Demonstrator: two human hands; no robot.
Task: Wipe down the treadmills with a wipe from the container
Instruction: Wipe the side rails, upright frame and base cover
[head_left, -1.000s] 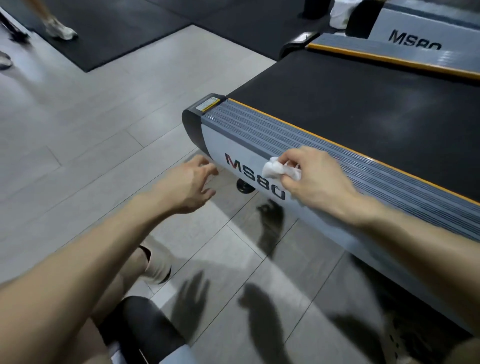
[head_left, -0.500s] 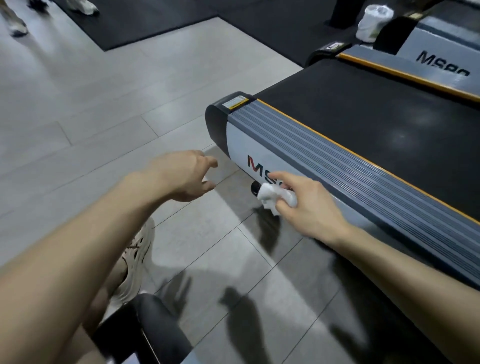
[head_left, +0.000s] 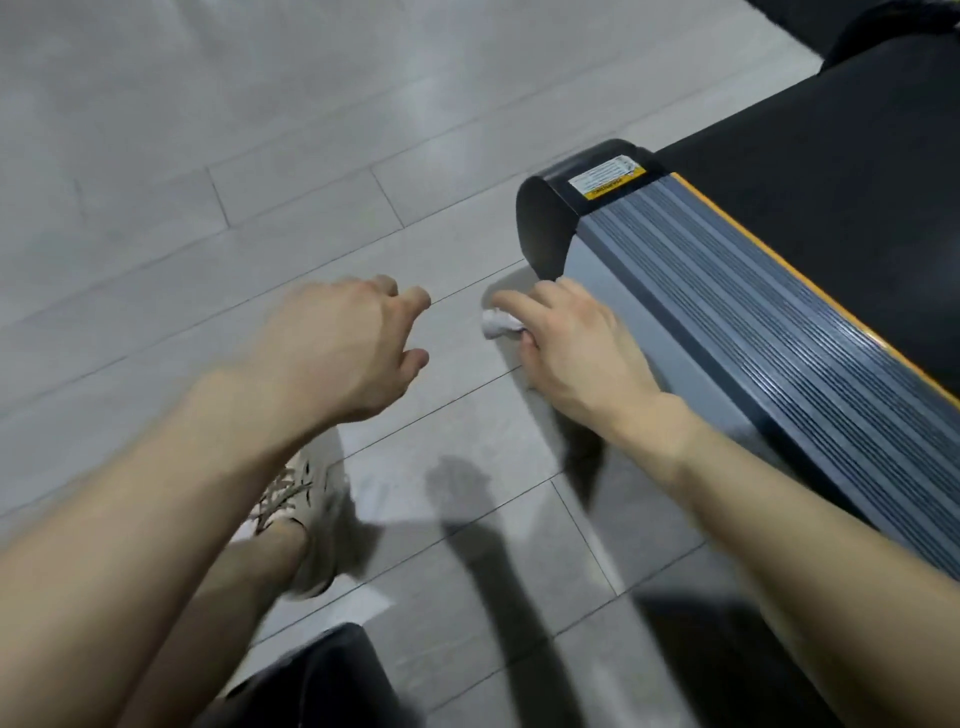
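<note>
My right hand (head_left: 576, 353) grips a crumpled white wipe (head_left: 500, 323) against the grey side panel of the treadmill (head_left: 727, 306), close to its black rear end cap (head_left: 545, 228). The hand covers the lettering on the panel. The treadmill has a ribbed grey side rail with an orange edge and a black belt (head_left: 831, 171). My left hand (head_left: 348, 343) hovers over the floor to the left of the wipe, fingers loosely curled, holding nothing.
Grey tiled floor (head_left: 260, 156) stretches out to the left and behind the treadmill. My shoe (head_left: 306, 514) and bent knee (head_left: 322, 675) are below my left arm. A dark mat corner shows at the top right.
My right hand slid the wipe leftward along the side panel toward the rear end cap. The view swung down and left, and the left hand stayed hovering beside it.
</note>
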